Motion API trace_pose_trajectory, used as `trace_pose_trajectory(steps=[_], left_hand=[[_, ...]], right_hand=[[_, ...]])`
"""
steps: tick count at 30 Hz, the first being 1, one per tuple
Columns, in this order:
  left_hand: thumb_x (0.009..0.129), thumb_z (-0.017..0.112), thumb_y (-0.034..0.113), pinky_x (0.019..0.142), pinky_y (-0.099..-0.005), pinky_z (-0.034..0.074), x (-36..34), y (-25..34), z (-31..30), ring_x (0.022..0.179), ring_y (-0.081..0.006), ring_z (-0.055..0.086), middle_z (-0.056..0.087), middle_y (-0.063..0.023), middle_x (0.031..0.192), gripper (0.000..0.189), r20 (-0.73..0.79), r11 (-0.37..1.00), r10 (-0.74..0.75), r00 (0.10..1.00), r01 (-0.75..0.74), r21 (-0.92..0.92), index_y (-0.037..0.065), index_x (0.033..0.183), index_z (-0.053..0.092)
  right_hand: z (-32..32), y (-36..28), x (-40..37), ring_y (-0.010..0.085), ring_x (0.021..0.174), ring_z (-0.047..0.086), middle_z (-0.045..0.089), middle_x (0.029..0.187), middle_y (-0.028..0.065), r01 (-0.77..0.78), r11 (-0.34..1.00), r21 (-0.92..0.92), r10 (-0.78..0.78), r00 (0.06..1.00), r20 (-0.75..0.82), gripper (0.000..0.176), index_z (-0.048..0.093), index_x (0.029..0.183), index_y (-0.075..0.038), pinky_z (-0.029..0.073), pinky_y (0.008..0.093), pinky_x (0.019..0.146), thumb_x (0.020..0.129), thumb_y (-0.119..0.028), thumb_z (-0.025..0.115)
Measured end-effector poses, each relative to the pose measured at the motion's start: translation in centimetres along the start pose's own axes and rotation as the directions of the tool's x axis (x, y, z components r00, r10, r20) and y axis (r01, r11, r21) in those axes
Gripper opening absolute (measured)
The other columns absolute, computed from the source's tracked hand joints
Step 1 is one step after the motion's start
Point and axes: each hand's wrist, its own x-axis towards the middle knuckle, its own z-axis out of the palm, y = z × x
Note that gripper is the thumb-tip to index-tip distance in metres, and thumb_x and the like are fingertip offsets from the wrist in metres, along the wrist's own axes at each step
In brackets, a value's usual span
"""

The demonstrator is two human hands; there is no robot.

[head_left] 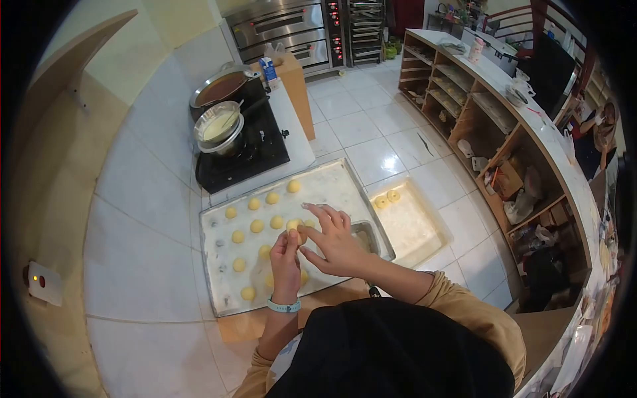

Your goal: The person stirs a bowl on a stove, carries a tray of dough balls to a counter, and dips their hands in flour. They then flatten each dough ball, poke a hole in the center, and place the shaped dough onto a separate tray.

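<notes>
My left hand point(287, 264), with a light-blue watch on its wrist, is closed around a ball of yellow dough point(294, 226) above the tray. My right hand point(340, 244) has its fingers spread, and the index fingertip reaches the dough ball. Below both hands lies a large metal baking tray point(213, 268) with a pale, floury surface. Several round dough balls point(257, 227) sit on it in loose rows, partly hidden by my hands. A smaller metal pan point(380, 240) shows at the tray's right side, partly behind my right forearm.
Right of the tray, a shallow pale bin point(428, 232) holds ring-shaped dough pieces point(387, 198). Beyond the tray, a black stove point(265, 146) carries a bowl of pale cream point(219, 126) and a wide pan point(219, 87). A shelved counter point(488, 142) curves along the right; a person point(600, 132) is behind it.
</notes>
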Motion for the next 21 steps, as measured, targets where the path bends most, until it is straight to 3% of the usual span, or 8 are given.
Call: trace_pose_trajectory(steps=[2, 4, 5, 7, 10, 17, 18, 21], left_hand=[[0.087, 0.056, 0.020, 0.074, -0.0194, 0.038, 0.3, 0.5, 1.3, 0.082, -0.0057, 0.051, 0.059, -0.0002, 0.087, 0.022, 0.034, 0.997, -0.064, 0.997, 0.065, -0.029, 0.001, 0.096, 0.058], [0.087, 0.056, 0.019, 0.070, -0.0184, 0.037, 0.9, 0.7, 2.5, 0.079, -0.0046, 0.050, 0.058, 0.0000, 0.086, 0.020, 0.072, 1.000, 0.008, 0.997, -0.010, 0.024, 0.000, 0.094, 0.059], [0.087, 0.056, 0.019, 0.070, -0.0184, 0.037, 1.2, 0.6, 2.8, 0.079, -0.0046, 0.050, 0.058, 0.0000, 0.086, 0.020, 0.061, 1.000, 0.003, 0.998, -0.004, 0.022, 0.000, 0.094, 0.059], [0.087, 0.056, 0.018, 0.068, -0.0180, 0.037, 1.4, 0.6, 2.7, 0.078, -0.0051, 0.050, 0.059, -0.0015, 0.089, 0.021, 0.202, 0.999, -0.036, 0.979, 0.035, 0.009, 0.000, 0.096, 0.058], [0.080, 0.062, 0.008, 0.078, -0.0210, 0.041, 1.5, 1.0, 3.6, 0.088, -0.0098, 0.054, 0.060, -0.0062, 0.096, 0.025, 0.130, 0.998, 0.019, 0.991, -0.025, 0.050, -0.003, 0.102, 0.057], [0.075, 0.065, -0.001, 0.083, -0.0236, 0.044, 1.5, 0.9, 3.2, 0.091, -0.0131, 0.056, 0.060, -0.0096, 0.099, 0.034, 0.059, 0.997, -0.002, 0.998, 0.006, -0.077, -0.006, 0.107, 0.054], [0.075, 0.065, -0.001, 0.082, -0.0235, 0.044, 1.5, 0.9, 3.3, 0.090, -0.0130, 0.057, 0.060, -0.0096, 0.098, 0.034, 0.104, 0.992, -0.062, 0.993, 0.073, -0.105, -0.006, 0.107, 0.054], [0.075, 0.065, 0.001, 0.078, -0.0220, 0.045, 1.7, 1.0, 2.4, 0.085, -0.0117, 0.058, 0.061, -0.0087, 0.095, 0.034, 0.044, 1.000, -0.005, 0.999, 0.006, -0.016, -0.006, 0.107, 0.055]], right_hand=[[-0.3, 1.0, 0.0, 0.0358, 0.119, 0.028, 0.031, 0.131, 0.0174, 0.051, 0.998, 0.032, -0.051, 0.999, -0.016, 0.035, 0.052, 0.109, -0.009, 0.024, 0.0460, 0.093, 0.077, -0.022, 0.059], [0.1, 2.4, 0.3, 0.0316, 0.110, 0.045, 0.046, 0.119, 0.0196, 0.023, 0.923, 0.385, 0.038, 0.988, -0.151, 0.031, 0.052, 0.105, -0.005, 0.037, 0.0395, 0.089, 0.078, -0.015, 0.061], [0.0, 3.2, 0.3, 0.0316, 0.110, 0.045, 0.046, 0.119, 0.0196, 0.018, 0.921, 0.390, 0.040, 0.989, -0.140, 0.031, 0.052, 0.105, -0.005, 0.037, 0.0395, 0.089, 0.078, -0.015, 0.061], [-1.4, 3.5, 1.2, 0.0231, 0.090, 0.060, 0.060, 0.095, 0.0160, -0.339, 0.539, 0.771, 0.351, 0.923, 0.160, 0.031, 0.050, 0.106, -0.002, 0.047, 0.0303, 0.077, 0.078, -0.009, 0.062], [-1.9, 4.5, 2.0, 0.0161, 0.074, 0.063, 0.063, 0.080, 0.0114, -0.188, 0.724, 0.664, 0.254, 0.967, -0.002, 0.029, 0.053, 0.105, -0.001, 0.049, 0.0261, 0.068, 0.079, -0.008, 0.062], [-1.5, 5.0, 2.4, 0.0138, 0.082, 0.060, 0.063, 0.088, 0.0092, -0.322, 0.607, 0.726, 0.335, 0.933, 0.133, 0.024, 0.059, 0.102, -0.001, 0.048, 0.0252, 0.073, 0.078, -0.006, 0.062], [-0.9, 5.0, 2.3, 0.0102, 0.083, 0.058, 0.061, 0.094, 0.0070, -0.210, 0.699, 0.683, 0.235, 0.970, 0.058, 0.023, 0.058, 0.103, 0.002, 0.047, 0.0224, 0.074, 0.081, -0.003, 0.060], [-0.8, 4.6, 1.7, 0.0129, 0.083, 0.059, 0.061, 0.095, 0.0088, -0.257, 0.672, 0.694, 0.227, 0.964, 0.137, 0.024, 0.059, 0.103, 0.001, 0.047, 0.0239, 0.073, 0.080, -0.005, 0.060]])
